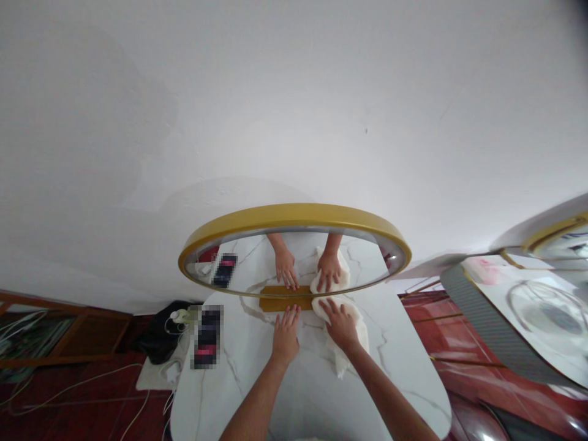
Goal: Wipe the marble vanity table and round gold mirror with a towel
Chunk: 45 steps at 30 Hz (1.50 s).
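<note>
A round mirror with a gold frame point(294, 214) stands on a gold base point(271, 304) at the back of a white marble-patterned table point(390, 367). My left hand point(285, 337) lies flat, its fingertips at the front edge of the base. To the right of the base, my right hand point(342, 324) rests with spread fingers on a crumpled white cloth point(361, 331), pressing it to the tabletop. Part of the cloth is hidden beneath that hand. Both hands and the cloth also appear reflected in the mirror.
A pixelated dark object point(207, 337) lies at the table's left edge. White cables and a black bag point(158, 334) are on the left below. Against the white wall point(294, 110) the mirror stands close. Another table point(542, 300) with a mirror is at right, above the red floor point(436, 324).
</note>
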Motion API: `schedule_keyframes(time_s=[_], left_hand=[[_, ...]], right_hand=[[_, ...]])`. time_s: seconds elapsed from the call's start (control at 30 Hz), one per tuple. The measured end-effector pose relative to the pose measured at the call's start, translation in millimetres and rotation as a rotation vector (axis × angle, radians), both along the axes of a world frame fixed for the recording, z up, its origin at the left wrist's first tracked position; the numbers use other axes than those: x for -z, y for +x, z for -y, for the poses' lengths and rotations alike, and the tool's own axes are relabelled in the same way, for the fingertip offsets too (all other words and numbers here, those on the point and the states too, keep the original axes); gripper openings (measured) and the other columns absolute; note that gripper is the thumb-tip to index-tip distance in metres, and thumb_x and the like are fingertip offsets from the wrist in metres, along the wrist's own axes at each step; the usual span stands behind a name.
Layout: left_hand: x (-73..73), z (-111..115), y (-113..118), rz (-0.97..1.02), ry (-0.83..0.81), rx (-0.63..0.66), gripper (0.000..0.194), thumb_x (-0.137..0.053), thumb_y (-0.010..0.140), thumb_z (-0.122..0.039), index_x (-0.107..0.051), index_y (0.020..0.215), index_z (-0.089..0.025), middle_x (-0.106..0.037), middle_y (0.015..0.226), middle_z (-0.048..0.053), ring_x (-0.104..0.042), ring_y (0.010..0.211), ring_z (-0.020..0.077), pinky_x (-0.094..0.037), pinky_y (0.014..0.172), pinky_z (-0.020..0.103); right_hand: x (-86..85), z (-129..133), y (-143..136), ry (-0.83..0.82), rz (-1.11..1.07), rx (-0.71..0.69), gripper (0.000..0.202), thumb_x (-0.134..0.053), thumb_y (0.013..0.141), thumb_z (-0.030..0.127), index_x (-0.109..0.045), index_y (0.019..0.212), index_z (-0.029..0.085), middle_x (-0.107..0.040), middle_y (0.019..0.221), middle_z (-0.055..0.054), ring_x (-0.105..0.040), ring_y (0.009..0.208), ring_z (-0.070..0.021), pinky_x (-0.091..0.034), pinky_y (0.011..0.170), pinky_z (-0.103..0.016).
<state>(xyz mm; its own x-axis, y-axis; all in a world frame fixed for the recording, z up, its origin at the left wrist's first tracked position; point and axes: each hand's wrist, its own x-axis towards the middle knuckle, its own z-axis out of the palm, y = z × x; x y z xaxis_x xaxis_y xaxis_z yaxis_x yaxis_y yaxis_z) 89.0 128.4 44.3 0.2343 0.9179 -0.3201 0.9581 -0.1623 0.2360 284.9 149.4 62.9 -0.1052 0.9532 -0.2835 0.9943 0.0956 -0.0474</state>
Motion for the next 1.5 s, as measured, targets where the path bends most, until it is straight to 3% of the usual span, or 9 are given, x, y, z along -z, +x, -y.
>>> schedule_keyframes(time_s=[0.17, 0.37, 0.53, 0.63, 0.77, 0.97, 1.17, 1.33, 1.5], left_hand=[[-2.7, 0.2, 0.4, 0.005, -0.005, -0.003, 0.093, -0.039, 0.063, 0.004, -0.013, 0.147, -0.026, -0.013, 0.155, -0.006, -0.01, 0.142, 0.0188, -0.012, 0.115, 0.045], [0.8, 0.3, -0.4, 0.009, 0.011, 0.0, 0.094, -0.038, 0.062, 0.005, -0.014, 0.147, -0.026, -0.015, 0.154, -0.006, -0.009, 0.142, 0.018, -0.012, 0.115, 0.044], [3.7, 1.1, -0.7, 0.016, 0.016, 0.0, 0.095, -0.04, 0.061, 0.004, -0.013, 0.147, -0.026, -0.014, 0.155, -0.005, -0.009, 0.142, 0.0188, -0.012, 0.115, 0.045], [2.9, 1.3, 0.2, 0.013, 0.017, -0.005, 0.095, -0.04, 0.061, 0.004, -0.013, 0.147, -0.026, -0.014, 0.154, -0.006, -0.01, 0.142, 0.0189, -0.013, 0.115, 0.046], [0.3, 0.6, 0.6, 0.001, 0.006, -0.005, 0.095, -0.039, 0.061, 0.005, -0.013, 0.147, -0.026, -0.014, 0.154, -0.007, -0.01, 0.142, 0.018, -0.013, 0.115, 0.045], [-2.3, 0.1, 0.2, 0.006, 0.001, -0.002, 0.095, -0.04, 0.061, 0.004, -0.013, 0.147, -0.027, -0.014, 0.154, -0.008, -0.01, 0.142, 0.0175, -0.012, 0.115, 0.045], [-6.5, -0.9, 0.3, -0.012, -0.03, 0.003, 0.096, -0.04, 0.061, 0.004, -0.01, 0.147, -0.027, -0.013, 0.154, -0.007, -0.008, 0.142, 0.0189, -0.012, 0.115, 0.045], [-8.5, -1.3, 0.2, 0.002, -0.034, 0.006, 0.096, -0.039, 0.061, 0.004, -0.011, 0.147, -0.027, -0.012, 0.154, -0.007, -0.009, 0.142, 0.0184, -0.012, 0.115, 0.045], [-9.4, -1.3, 1.3, -0.008, -0.046, -0.006, 0.096, -0.04, 0.061, 0.004, -0.01, 0.147, -0.027, -0.013, 0.154, -0.006, -0.007, 0.142, 0.0184, -0.012, 0.115, 0.045]], right_hand=[[-0.3, -1.5, -2.4, 0.019, 0.024, 0.074, 0.066, -0.042, 0.085, 0.021, -0.018, 0.145, 0.035, -0.029, 0.149, -0.004, -0.043, 0.118, -0.0295, -0.045, 0.08, -0.036], [1.9, 8.8, -3.3, -0.024, 0.018, -0.054, 0.075, -0.049, 0.078, 0.013, -0.023, 0.142, 0.04, -0.027, 0.15, 0.002, -0.038, 0.123, -0.0289, -0.04, 0.091, -0.039], [-1.0, -1.8, 5.4, 0.006, 0.039, 0.123, 0.066, -0.039, 0.085, 0.018, -0.017, 0.145, 0.035, -0.031, 0.148, -0.004, -0.047, 0.112, -0.0275, -0.045, 0.079, -0.036], [-0.4, 0.7, 0.0, 0.001, 0.036, 0.087, 0.069, -0.042, 0.083, 0.017, -0.017, 0.146, 0.033, -0.029, 0.149, -0.004, -0.044, 0.116, -0.0287, -0.044, 0.081, -0.037], [-0.1, 6.5, -3.0, -0.02, 0.014, -0.008, 0.074, -0.048, 0.078, 0.012, -0.024, 0.142, 0.04, -0.027, 0.15, 0.003, -0.037, 0.125, -0.0276, -0.04, 0.09, -0.036], [-2.6, -5.5, 3.5, 0.007, 0.039, 0.107, 0.067, -0.04, 0.085, 0.017, -0.017, 0.145, 0.034, -0.031, 0.148, -0.005, -0.046, 0.114, -0.0296, -0.046, 0.076, -0.036], [-4.1, -8.2, 9.9, -0.022, -0.002, 0.01, 0.071, -0.05, 0.08, 0.017, -0.025, 0.141, 0.043, -0.031, 0.148, 0.004, -0.04, 0.12, -0.0255, -0.044, 0.082, -0.032], [-2.9, -8.1, 15.6, -0.024, 0.016, 0.071, 0.064, -0.042, 0.085, 0.018, -0.023, 0.144, 0.031, -0.034, 0.145, -0.006, -0.044, 0.116, -0.0292, -0.046, 0.075, -0.034], [-0.4, -3.8, 5.0, -0.037, -0.01, -0.004, 0.074, -0.05, 0.078, 0.012, -0.025, 0.14, 0.046, -0.031, 0.148, 0.006, -0.038, 0.124, -0.0253, -0.043, 0.086, -0.033]])
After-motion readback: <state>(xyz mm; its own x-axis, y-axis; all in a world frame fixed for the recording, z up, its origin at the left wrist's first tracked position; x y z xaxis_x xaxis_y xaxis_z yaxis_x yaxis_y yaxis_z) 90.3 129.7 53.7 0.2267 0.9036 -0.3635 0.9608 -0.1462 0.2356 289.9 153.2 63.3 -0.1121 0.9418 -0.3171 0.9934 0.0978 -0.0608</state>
